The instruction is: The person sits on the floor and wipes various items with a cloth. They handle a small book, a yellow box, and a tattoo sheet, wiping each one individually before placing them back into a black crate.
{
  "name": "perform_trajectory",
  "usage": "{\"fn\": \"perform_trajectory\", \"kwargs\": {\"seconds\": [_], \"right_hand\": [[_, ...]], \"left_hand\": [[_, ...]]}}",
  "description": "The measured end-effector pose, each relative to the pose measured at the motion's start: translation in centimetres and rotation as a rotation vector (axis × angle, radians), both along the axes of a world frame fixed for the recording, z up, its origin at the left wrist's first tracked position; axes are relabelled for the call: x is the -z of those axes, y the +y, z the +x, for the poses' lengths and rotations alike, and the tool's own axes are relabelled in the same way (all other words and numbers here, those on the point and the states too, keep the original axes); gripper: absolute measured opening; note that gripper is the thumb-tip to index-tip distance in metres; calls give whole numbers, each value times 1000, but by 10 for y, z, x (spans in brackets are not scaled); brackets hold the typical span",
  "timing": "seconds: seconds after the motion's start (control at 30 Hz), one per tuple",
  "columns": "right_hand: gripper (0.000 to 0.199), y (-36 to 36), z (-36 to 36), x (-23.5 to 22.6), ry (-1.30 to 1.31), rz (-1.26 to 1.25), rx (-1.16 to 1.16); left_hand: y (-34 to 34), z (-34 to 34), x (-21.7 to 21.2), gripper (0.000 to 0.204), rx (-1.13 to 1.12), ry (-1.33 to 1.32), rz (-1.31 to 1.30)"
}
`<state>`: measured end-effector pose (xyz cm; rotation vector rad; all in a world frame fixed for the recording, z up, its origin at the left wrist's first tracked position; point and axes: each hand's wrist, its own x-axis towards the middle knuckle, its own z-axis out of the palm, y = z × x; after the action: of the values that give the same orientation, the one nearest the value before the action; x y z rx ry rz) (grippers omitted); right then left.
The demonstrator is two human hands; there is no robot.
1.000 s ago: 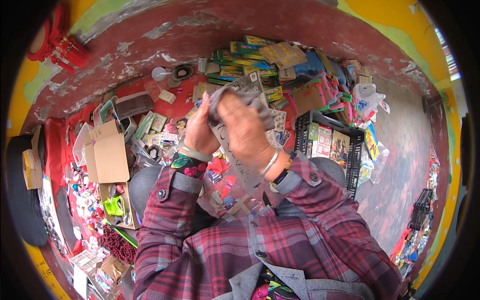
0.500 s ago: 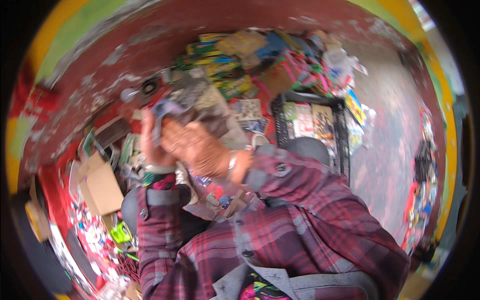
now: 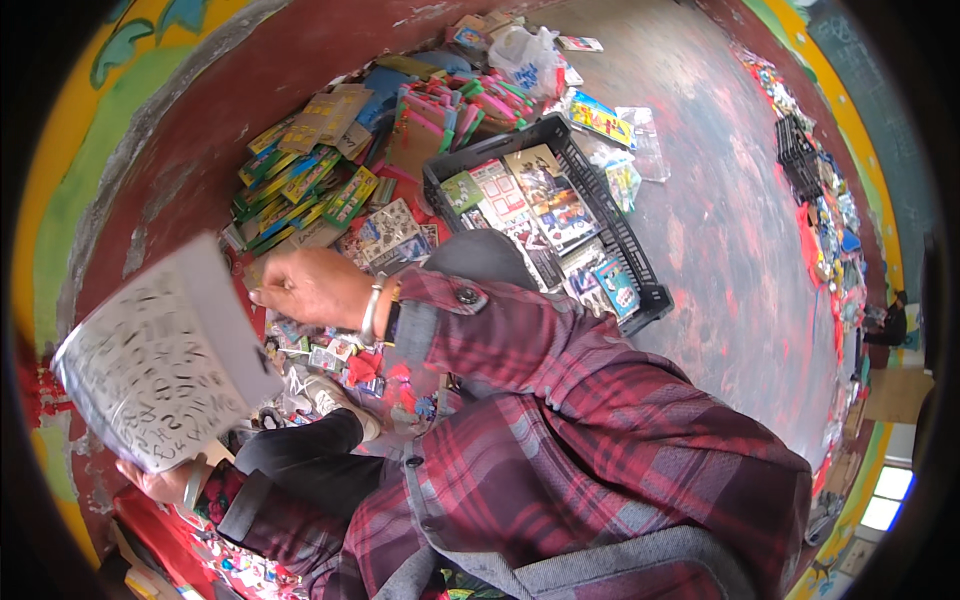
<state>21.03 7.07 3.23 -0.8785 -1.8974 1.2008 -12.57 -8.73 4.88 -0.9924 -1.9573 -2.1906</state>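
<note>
In my left hand (image 3: pixel 160 482) is a white sheet (image 3: pixel 150 370) covered in black lettering marks, gripped at its lower edge and held up at the left. It looks shiny, with a plain pale area along its right side. My right hand (image 3: pixel 315 288) hovers just right of the sheet, apart from it. Its fingers are curled in and the thumb is near them; whether anything small is between them is hidden. Below the right hand lie small packets and cards (image 3: pixel 335 352) on the floor, near my white shoe (image 3: pixel 330 398).
A black plastic crate (image 3: pixel 575 150) with card packs stands beyond my knee (image 3: pixel 482 258). Further left are stacked yellow-green boxes (image 3: pixel 300 190), pink and green pens (image 3: pixel 465 110) and a clear plastic bag (image 3: pixel 525 58). More goods line the right wall, with a second black crate (image 3: pixel 797 158).
My hands were close together, blurred, near a greyish thing; now they are apart. The left has moved left and down and holds the lettered sheet. The view has turned, shifting the crate left.
</note>
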Motion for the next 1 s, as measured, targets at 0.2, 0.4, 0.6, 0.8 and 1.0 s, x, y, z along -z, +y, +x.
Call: {"fn": "perform_trajectory", "kwargs": {"seconds": [0.2, 0.4, 0.6, 0.8, 1.0], "right_hand": [[46, -61, 60, -5, 532, -712, -357], [62, -97, 133, -32, 677, -698, -336], [39, -128, 212, -24, 642, -724, 49], [28, -144, 339, 33, 754, -829, 756], [26, -183, 441, 124, 604, -861, 1050]], "left_hand": [[3, 10, -26, 42, 181, -470, 151], [53, 184, -60, 56, 624, -967, 167], [84, 270, -31, 59, 872, -1025, 27], [99, 296, -18, 72, 1353, -1085, -45], [88, 249, 23, 55, 1451, -1163, -92]]}}
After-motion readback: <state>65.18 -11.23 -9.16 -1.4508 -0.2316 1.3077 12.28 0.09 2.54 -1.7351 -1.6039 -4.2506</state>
